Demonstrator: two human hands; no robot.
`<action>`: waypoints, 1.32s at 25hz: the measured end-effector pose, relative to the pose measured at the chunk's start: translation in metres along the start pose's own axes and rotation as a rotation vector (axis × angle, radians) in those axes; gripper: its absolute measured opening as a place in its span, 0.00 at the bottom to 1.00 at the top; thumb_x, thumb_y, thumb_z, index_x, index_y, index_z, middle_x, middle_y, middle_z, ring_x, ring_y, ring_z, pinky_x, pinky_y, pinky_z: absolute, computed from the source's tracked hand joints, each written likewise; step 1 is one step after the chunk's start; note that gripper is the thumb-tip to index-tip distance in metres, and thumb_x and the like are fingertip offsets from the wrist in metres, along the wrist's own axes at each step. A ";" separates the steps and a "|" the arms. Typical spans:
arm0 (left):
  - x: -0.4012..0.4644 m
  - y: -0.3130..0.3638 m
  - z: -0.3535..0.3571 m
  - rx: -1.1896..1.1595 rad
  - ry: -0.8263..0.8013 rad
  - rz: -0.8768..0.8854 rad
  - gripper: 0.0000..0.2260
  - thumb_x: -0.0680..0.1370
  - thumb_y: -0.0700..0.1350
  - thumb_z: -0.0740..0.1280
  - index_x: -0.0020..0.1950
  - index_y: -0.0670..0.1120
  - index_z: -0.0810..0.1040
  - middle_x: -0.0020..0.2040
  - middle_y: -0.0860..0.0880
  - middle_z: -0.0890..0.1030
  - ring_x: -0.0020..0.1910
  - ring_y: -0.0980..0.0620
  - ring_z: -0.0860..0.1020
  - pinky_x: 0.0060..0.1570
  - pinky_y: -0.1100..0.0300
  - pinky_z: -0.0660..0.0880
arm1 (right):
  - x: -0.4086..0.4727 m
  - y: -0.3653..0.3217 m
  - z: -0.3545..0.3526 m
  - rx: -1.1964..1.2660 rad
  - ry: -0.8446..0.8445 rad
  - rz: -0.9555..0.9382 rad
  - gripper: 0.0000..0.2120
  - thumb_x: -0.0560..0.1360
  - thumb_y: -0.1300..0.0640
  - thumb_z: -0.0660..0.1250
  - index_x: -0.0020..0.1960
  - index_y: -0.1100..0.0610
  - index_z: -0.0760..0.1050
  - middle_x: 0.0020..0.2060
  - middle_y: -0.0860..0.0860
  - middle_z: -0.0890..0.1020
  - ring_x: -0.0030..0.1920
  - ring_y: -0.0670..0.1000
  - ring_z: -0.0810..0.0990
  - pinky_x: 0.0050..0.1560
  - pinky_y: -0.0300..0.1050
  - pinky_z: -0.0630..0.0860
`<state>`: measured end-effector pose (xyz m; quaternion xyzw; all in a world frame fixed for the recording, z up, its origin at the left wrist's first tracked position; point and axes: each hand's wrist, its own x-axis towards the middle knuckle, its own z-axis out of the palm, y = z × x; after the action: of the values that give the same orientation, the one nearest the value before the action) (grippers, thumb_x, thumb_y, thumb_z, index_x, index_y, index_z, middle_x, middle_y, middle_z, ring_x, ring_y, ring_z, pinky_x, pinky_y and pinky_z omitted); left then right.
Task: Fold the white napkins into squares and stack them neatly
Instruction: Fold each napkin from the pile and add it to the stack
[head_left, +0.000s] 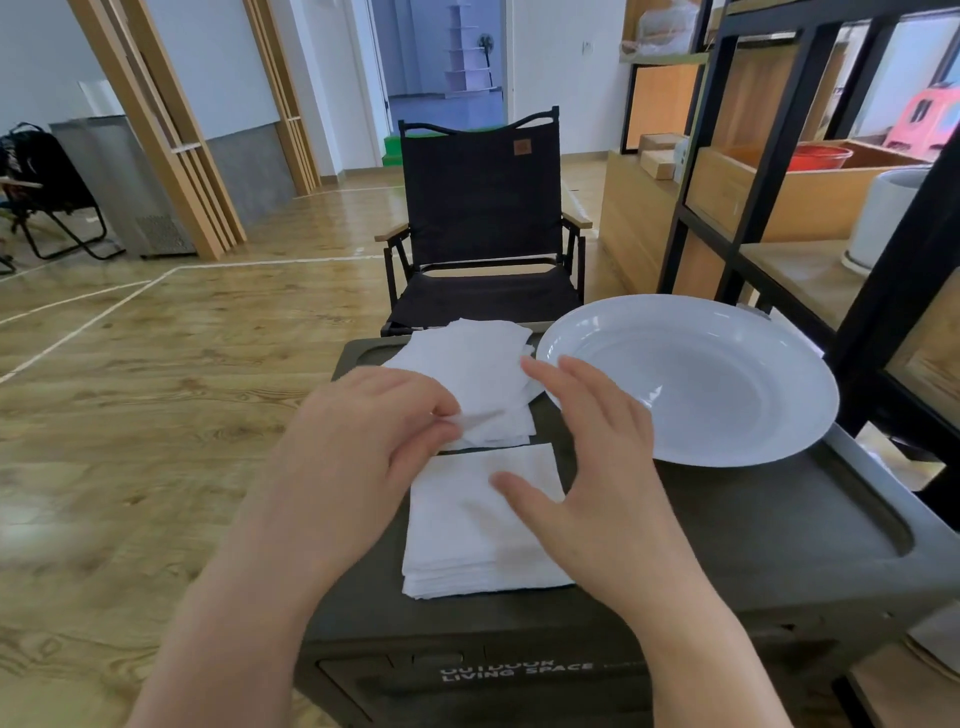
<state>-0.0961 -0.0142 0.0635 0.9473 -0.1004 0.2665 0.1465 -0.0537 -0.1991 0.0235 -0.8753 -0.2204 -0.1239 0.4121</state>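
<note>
Dark green plastic bench (727, 519) with raised rim, on wood-plank floor (130, 389). Near: neat stack of folded white paper napkins (467, 540). Far: loose pile of white napkins (478, 364), partly hidden. Left hand (353, 447) fingers pinch one napkin's corner; right hand (597, 467) fingers spread wide. Right: white round plate (691, 379). Beyond: black folding chair (483, 218); black metal shelving (779, 156) at right.

The napkins (467, 364) are seen as soft, matt white paper. The plate (779, 415) is finished glossy. The box (753, 519) is moulded in matt plastic.
</note>
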 end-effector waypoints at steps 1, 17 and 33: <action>-0.009 0.013 -0.009 -0.074 -0.012 -0.041 0.08 0.76 0.59 0.61 0.46 0.59 0.77 0.41 0.60 0.81 0.42 0.61 0.76 0.38 0.69 0.69 | -0.001 -0.003 -0.001 -0.002 -0.032 -0.043 0.25 0.69 0.43 0.71 0.63 0.34 0.66 0.66 0.32 0.64 0.66 0.36 0.57 0.64 0.38 0.59; -0.033 0.017 0.010 -1.269 -0.211 -0.711 0.19 0.69 0.55 0.74 0.58 0.63 0.78 0.57 0.51 0.83 0.54 0.51 0.83 0.53 0.53 0.79 | -0.004 -0.010 -0.021 0.783 -0.130 0.328 0.06 0.64 0.49 0.67 0.39 0.40 0.80 0.37 0.40 0.83 0.38 0.43 0.82 0.36 0.39 0.79; -0.032 0.024 0.022 -1.174 0.033 -0.856 0.09 0.78 0.55 0.64 0.53 0.59 0.82 0.50 0.56 0.85 0.50 0.52 0.84 0.46 0.56 0.80 | -0.007 -0.013 -0.017 0.690 -0.144 0.426 0.18 0.66 0.42 0.67 0.57 0.40 0.78 0.48 0.45 0.85 0.51 0.49 0.83 0.59 0.57 0.75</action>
<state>-0.1187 -0.0403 0.0334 0.6647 0.1550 0.1022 0.7237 -0.0668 -0.2070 0.0399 -0.7182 -0.0913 0.1070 0.6814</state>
